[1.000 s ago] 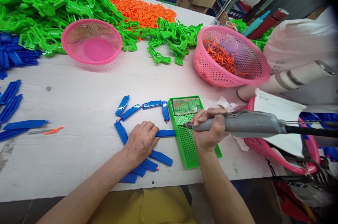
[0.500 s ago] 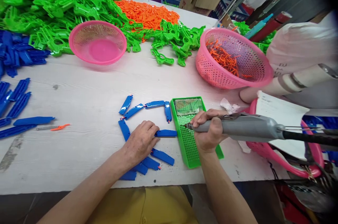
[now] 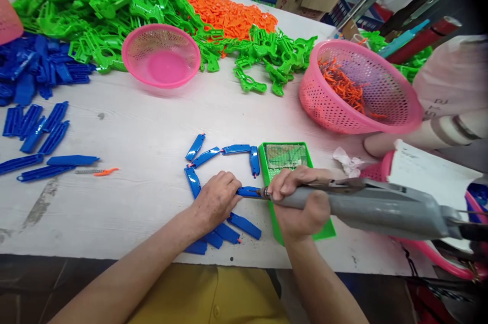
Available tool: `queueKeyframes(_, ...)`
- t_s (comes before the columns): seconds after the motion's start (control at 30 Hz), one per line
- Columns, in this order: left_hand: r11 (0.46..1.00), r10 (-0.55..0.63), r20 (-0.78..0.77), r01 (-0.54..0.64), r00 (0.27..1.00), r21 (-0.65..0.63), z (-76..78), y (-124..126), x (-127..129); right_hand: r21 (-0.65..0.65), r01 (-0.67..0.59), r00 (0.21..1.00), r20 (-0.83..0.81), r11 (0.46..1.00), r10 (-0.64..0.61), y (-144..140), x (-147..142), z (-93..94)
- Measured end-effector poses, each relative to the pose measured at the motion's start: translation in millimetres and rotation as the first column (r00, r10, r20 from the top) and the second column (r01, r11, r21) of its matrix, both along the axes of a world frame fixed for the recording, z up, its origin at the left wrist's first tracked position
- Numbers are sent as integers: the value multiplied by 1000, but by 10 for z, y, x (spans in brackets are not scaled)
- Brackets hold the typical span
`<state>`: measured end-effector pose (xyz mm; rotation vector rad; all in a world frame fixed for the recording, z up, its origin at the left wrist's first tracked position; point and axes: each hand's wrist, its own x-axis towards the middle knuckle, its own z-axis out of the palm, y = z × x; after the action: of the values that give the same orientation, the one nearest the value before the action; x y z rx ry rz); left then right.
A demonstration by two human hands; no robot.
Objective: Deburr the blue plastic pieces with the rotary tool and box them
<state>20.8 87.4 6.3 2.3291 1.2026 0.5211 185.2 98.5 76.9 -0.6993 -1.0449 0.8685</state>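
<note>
My right hand [image 3: 299,207] is wrapped round a grey electric screwdriver [image 3: 385,209] held nearly level, its tip pointing left. That tip meets the blue plastic part [image 3: 247,191] that my left hand [image 3: 218,198] grips by its other end against the table. Whether a screw sits under the tip is too small to tell. More blue parts, some with orange ends, lie around my left hand, such as one blue piece [image 3: 245,226] just below it. Beneath the screwdriver and my right hand is a green perforated tray [image 3: 324,231], partly hidden.
A pink basket [image 3: 316,95] with orange pieces stands at the right, another pink basket [image 3: 129,67] further left. Behind them lie piles of green parts [image 3: 114,3] and orange parts [image 3: 236,16]. Blue parts [image 3: 57,64] and a spring-like piece with an orange part [image 3: 107,172] lie left.
The screwdriver has moved left from over the green tray, and its tip is now at the blue part. My left hand keeps its grip. The whole view has shifted a little.
</note>
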Motion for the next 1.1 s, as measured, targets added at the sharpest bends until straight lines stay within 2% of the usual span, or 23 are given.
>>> queueKeyframes(0.17, 1000, 8, -45, -8, 999, 0, 3, -2, 24, -26, -13, 1000, 15, 1000, 14, 23, -119, -95)
queueKeyframes(0.7, 1000, 12, -59, -10, 998, 22, 18, -7, 53, -31, -24, 994, 110, 999, 28, 66, -137, -124)
queueKeyframes(0.87, 1000, 17, -64, -17, 998, 2, 42, -16, 59, -30, -37, 995, 93, 999, 40, 41, -138, -121)
queueKeyframes(0.93, 1000, 26, -28, -27, 999, -16, 54, -23, 55, -28, -40, 995, 85, 999, 42, 37, -127, -104)
queueKeyframes(1.1, 991, 112, 202, -94, 973, -97, 70, -32, 34, -25, -36, 994, 98, 999, 39, 42, -102, -24)
